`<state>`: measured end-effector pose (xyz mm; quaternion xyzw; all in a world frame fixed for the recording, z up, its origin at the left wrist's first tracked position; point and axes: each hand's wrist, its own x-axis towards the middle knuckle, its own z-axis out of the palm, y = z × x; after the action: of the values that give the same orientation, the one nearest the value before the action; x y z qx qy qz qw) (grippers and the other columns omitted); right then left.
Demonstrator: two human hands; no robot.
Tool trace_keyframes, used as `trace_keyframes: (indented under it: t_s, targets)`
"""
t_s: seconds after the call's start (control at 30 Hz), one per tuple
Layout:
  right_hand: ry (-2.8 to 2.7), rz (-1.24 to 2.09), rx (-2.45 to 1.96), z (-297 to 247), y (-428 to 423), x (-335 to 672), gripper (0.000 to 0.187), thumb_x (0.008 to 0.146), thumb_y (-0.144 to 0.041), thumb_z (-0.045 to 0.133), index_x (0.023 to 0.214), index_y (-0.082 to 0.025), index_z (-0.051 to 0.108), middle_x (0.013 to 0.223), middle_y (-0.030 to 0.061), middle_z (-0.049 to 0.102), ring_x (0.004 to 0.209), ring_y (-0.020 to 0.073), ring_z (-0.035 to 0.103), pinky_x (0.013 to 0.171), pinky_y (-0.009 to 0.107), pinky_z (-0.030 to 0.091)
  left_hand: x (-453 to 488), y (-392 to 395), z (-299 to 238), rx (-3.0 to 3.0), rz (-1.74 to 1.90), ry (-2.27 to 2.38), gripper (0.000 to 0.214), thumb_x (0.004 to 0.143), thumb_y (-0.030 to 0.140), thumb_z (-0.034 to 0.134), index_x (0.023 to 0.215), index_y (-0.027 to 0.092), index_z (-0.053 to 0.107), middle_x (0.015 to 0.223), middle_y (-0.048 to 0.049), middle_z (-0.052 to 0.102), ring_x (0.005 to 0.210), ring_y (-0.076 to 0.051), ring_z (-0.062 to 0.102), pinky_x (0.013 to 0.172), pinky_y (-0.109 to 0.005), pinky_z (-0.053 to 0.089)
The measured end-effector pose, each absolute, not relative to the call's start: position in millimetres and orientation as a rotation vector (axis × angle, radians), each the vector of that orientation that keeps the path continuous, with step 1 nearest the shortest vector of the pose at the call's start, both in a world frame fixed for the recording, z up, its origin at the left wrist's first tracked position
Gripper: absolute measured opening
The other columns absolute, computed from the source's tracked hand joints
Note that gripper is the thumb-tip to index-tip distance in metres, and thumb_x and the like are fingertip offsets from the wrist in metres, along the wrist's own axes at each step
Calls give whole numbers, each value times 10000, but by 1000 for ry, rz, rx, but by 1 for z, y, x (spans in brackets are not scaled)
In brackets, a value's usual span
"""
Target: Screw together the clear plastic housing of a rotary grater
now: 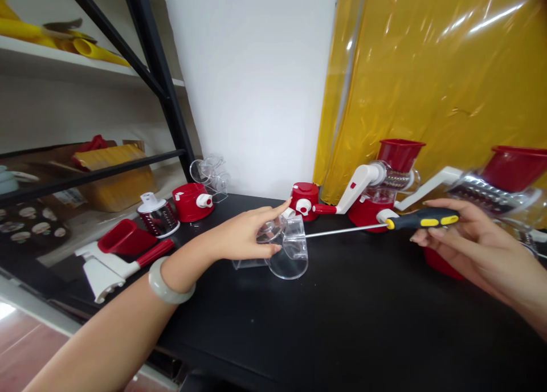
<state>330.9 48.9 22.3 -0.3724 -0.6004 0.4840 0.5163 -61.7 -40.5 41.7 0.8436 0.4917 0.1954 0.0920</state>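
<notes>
My left hand [248, 232] grips a clear plastic grater housing [289, 261] on the black tabletop, thumb and forefinger spread over its near side. In my right hand [474, 244] is a screwdriver [421, 218] with a black and yellow handle. Its long metal shaft points left, and the tip meets the upright clear part of the housing; whether it sits on a screw I cannot tell. Just behind the housing stands a small red base [305, 197] with a white knob.
Two assembled red rotary graters [371, 209] stand at the right. On the left lie a grater drum [157, 215], a red base [192, 203], a red hopper [127, 236] and a white crank with red handle [154, 252]. A black shelf frame [164, 90] rises at left.
</notes>
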Motion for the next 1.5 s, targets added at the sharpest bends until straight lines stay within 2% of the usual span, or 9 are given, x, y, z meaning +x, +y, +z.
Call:
trace_keyframes:
  t_s: [0.2, 0.33, 0.43, 0.57, 0.77, 0.9, 1.0, 1.37, 1.5]
  targets:
    - [-1576, 1174, -890, 18, 62, 344, 559, 665, -483, 843, 1146, -311, 616, 667, 8, 713, 621, 186, 658, 617, 284, 559, -61, -41, 43, 2487, 599, 1448, 913, 799, 336, 673, 1569, 299, 185, 1180, -77, 616, 964, -237, 624, 899, -399, 495]
    - [-1680, 1135, -881, 17, 63, 347, 320, 824, -572, 671, 846, -253, 653, 570, 3, 645, 513, 147, 569, 530, 260, 487, -58, -43, 46, 2513, 543, 1484, 887, 816, 342, 654, 1569, 291, 188, 1181, -83, 620, 985, -249, 623, 891, -399, 495]
    - [-1796, 982, -936, 18, 63, 344, 510, 878, -655, 529, 625, -219, 607, 504, 23, 594, 497, 147, 539, 505, 264, 433, -57, -46, 48, 2510, 513, 1527, 870, 835, 401, 650, 1568, 288, 194, 1321, -112, 593, 1090, -290, 622, 918, -404, 487]
    - [-1863, 858, -1029, 18, 66, 341, 530, 844, -701, 533, 636, -221, 616, 500, 18, 600, 503, 164, 532, 563, 303, 429, -65, -53, 56, 2442, 564, 1540, 1119, 669, 564, 792, 1568, 249, 206, 1500, -168, 469, 1249, -367, 566, 966, -413, 476]
    - [-1874, 898, -975, 11, 73, 345, 427, 873, -638, 557, 762, -233, 638, 523, -5, 615, 542, 171, 546, 645, 317, 438, -100, -82, 50, 2269, 481, 1701, 1332, 490, 541, 893, 1572, 258, 169, 1469, -193, 503, 1232, -392, 585, 948, -450, 503]
    - [-1861, 970, -937, 11, 75, 349, 368, 840, -600, 638, 827, -233, 660, 582, -1, 650, 592, 180, 594, 671, 324, 467, -109, -95, 24, 2045, 714, 1740, 905, 703, 457, 800, 1476, 240, 381, 1372, -160, 586, 1218, -321, 603, 970, -461, 516]
    - [-1877, 1067, -888, 12, 78, 353, 333, 814, -543, 701, 889, -218, 682, 677, 25, 702, 651, 197, 640, 711, 351, 510, -110, -96, 16, 1902, 918, 1596, 674, 675, 352, 840, 1267, 224, 545, 1299, -133, 615, 1225, -301, 592, 996, -485, 512]
    - [-2061, 1296, -812, 4, 83, 356, 379, 807, -441, 747, 1042, -178, 608, 900, 54, 729, 747, 185, 699, 798, 392, 551, -83, -48, 75, 1407, 1657, 1040, 554, 698, 261, 804, 1214, 212, 608, 1173, -99, 618, 995, -239, 664, 810, -410, 621]
    - [-2169, 1308, -748, 1, 72, 342, 315, 866, -465, 664, 998, -200, 559, 871, 23, 676, 751, 171, 673, 782, 368, 533, -51, -21, 105, 1341, 1874, 885, 490, 694, 257, 771, 1157, 215, 615, 1215, -80, 580, 997, -206, 621, 859, -504, 597]
